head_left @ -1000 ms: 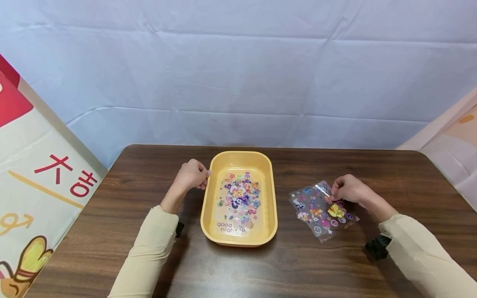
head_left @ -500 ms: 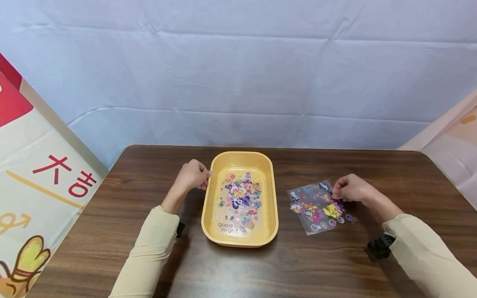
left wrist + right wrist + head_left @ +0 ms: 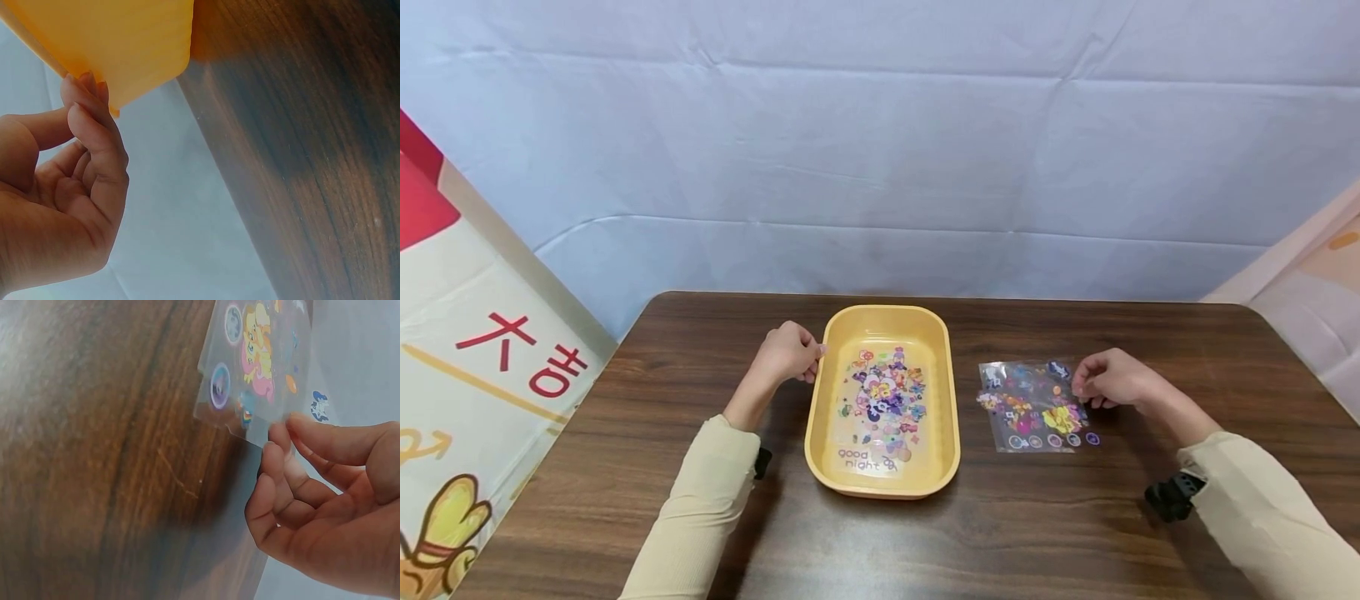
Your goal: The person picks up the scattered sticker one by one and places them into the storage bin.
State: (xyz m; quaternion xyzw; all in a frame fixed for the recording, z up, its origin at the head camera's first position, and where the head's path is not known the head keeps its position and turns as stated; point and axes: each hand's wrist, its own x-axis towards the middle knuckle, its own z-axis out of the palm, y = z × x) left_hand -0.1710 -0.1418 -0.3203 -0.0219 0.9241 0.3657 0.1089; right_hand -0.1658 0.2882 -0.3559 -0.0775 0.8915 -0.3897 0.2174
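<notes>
Thumb and fingers of my left hand [image 3: 786, 354] pinch the left rim of a yellow plastic tray [image 3: 887, 322]. The left wrist view shows the same grip on the tray [image 3: 137, 44] from its outer side. Inside the tray lie clear sticker sheets [image 3: 880, 400] with colourful figures and the words "good night". To the right of it, my right hand [image 3: 1112, 382] holds more clear sticker sheets [image 3: 1036, 404] by their right edge. In the right wrist view, thumb and fingertips pinch the edge of these sheets [image 3: 275, 369], which show cartoon ponies and round stickers.
Everything stands on a dark brown wooden table [image 3: 985, 533]. A pale cloth backdrop [image 3: 880, 167] hangs behind the table's far edge. At the left is a printed panel [image 3: 490, 417] with red characters. Both wrists wear black camera mounts.
The sticker sheets by my right hand have turned clockwise, so their lower edge now lies level. My right hand has shifted slightly to the right. Left hand and tray stay in place.
</notes>
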